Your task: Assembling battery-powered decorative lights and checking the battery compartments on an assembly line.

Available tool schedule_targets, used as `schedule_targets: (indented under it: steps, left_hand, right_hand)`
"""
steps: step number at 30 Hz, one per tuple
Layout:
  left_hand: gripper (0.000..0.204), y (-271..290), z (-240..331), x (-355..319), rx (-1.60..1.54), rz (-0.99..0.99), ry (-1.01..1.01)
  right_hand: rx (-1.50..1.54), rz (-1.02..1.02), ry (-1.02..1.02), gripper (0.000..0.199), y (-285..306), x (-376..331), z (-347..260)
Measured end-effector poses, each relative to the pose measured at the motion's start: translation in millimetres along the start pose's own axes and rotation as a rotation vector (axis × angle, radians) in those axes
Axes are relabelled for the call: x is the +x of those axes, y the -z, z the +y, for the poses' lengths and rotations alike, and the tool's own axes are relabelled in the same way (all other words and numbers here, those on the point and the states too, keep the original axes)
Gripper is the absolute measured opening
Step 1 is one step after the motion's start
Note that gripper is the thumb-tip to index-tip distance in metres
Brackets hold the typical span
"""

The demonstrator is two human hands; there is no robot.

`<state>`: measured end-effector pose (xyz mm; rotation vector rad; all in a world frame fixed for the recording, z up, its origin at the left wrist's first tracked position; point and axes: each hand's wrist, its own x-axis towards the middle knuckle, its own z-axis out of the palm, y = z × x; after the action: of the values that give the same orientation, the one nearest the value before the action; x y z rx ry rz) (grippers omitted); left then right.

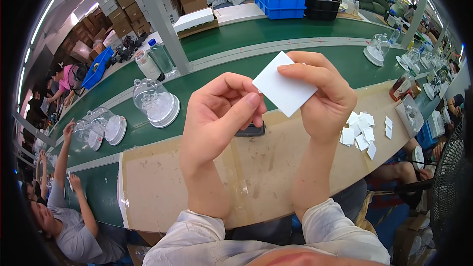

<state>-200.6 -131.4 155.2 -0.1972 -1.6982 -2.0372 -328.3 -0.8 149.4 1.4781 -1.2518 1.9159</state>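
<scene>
My right hand (320, 88) holds a thin white square card (286, 84) up in front of me, thumb and fingers on either side of it. At the card's left corner is my left hand (221, 113), its fingers curled and thumb pressed in close; whether it pinches the corner or something tiny cannot be made out. Below the hands, a black flat object (252, 130) lies on the brown board (152, 182), partly covered by my left fingers. Right of my right forearm, several similar white pieces (363, 132) lie in a loose pile on the board.
Beyond the board runs a green conveyor (217, 81) carrying clear domes on white bases (156, 103). Bottles (161, 56) stand by a grey post (165, 19). Blue bins (280, 2) sit at the back. A co-worker (81, 226) reaches over at left; a black fan (451, 177) stands at right.
</scene>
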Motion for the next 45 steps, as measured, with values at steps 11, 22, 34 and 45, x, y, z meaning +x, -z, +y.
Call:
schedule_targets:
  steps: [11, 22, 34, 45]
  left_hand:
    - [0.008, -2.2, -0.6, 1.9, 0.042, 0.08, 0.043]
    - [0.009, -2.5, 2.4, 2.1, 0.031, 0.078, 0.065]
    - [0.007, -3.5, 0.2, 3.5, 0.053, 0.085, 0.054]
    - [0.008, -2.4, 2.9, 1.0, 0.03, 0.088, 0.063]
  right_hand:
    - [-0.059, -0.006, 0.009, 0.031, -1.1, 0.2, 2.1]
    - [-0.081, -0.007, 0.024, 0.032, -0.7, 0.8, 2.0]
    - [-0.081, -0.03, 0.041, 0.03, 0.4, 0.4, 3.3]
    - [-0.084, -0.018, 0.019, 0.03, -1.5, -0.2, 1.3]
